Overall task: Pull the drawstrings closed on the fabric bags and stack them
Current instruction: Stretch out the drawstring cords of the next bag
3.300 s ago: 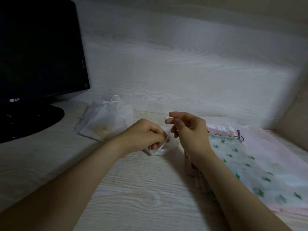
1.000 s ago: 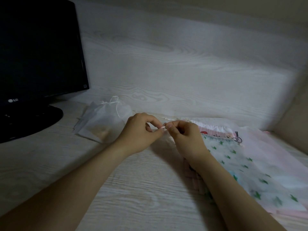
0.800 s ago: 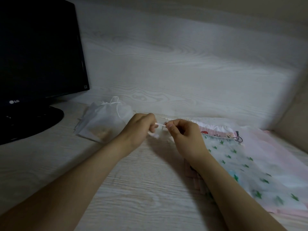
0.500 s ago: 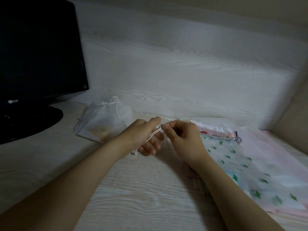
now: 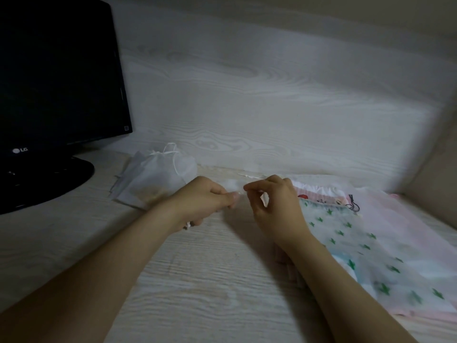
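White mesh bag (image 5: pixel 232 188) bunched between both hands over desk (image 5: pixel 210 280). Left hand (image 5: pixel 205 200) fisted round it, right hand (image 5: pixel 274 204) pinching drawstring (image 5: pixel 251 176). Closed bags (image 5: pixel 153 174) stacked left by monitor (image 5: pixel 57 78), printed ones (image 5: pixel 371 243) right.

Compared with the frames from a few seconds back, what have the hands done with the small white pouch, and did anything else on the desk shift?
The left hand has closed into a fist around the small white pouch, now almost hidden, where earlier it hung between both hands. The right hand still pinches at the drawstring, close beside the left. The tied white bags, the cactus-print bag and the monitor stayed put.
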Motion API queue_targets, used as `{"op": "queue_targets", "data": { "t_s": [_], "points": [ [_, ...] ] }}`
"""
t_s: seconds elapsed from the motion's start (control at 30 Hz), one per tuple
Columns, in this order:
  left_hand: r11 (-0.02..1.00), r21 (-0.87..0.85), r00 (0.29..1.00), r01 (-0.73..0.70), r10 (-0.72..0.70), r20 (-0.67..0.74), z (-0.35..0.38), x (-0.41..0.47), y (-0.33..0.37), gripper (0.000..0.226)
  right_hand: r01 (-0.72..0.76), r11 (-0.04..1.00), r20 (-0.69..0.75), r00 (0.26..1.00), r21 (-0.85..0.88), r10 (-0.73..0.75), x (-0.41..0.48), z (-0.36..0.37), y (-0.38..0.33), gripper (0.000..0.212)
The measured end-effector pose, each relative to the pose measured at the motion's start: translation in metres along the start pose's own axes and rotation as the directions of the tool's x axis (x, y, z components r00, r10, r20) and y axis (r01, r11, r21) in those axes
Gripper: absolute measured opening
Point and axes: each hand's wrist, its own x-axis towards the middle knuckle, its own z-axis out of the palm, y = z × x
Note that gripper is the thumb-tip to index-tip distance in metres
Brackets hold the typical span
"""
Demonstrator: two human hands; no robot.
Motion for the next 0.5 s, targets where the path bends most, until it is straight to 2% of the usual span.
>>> {"op": "queue_targets", "data": {
  "t_s": [0.1,0.2,0.37,0.5],
  "points": [
    [0.998,-0.014,0.998,-0.060,0.060,-0.014,-0.002,0.000,-0.004,0.027,-0.017,0.994,0.008,1.000,-0.106,0.018,0.004,0.006,0.010,0.018],
    [0.992,-0.008,0.989,-0.124,0.123,-0.079,0.001,0.001,0.000,0.020,-0.031,0.995,0.012,0.999,-0.098,0.032,0.005,0.005,0.009,0.022],
    [0.972,-0.184,0.981,-0.145,0.117,-0.152,0.005,0.008,-0.003,0.016,-0.101,0.981,0.047,0.994,0.167,0.094,0.001,-0.004,-0.006,0.013],
    [0.961,-0.248,0.984,-0.124,0.086,-0.158,0.003,0.010,-0.001,0.016,-0.179,0.944,0.122,0.981,0.276,0.150,0.002,-0.005,-0.010,0.015]
  ]
}}
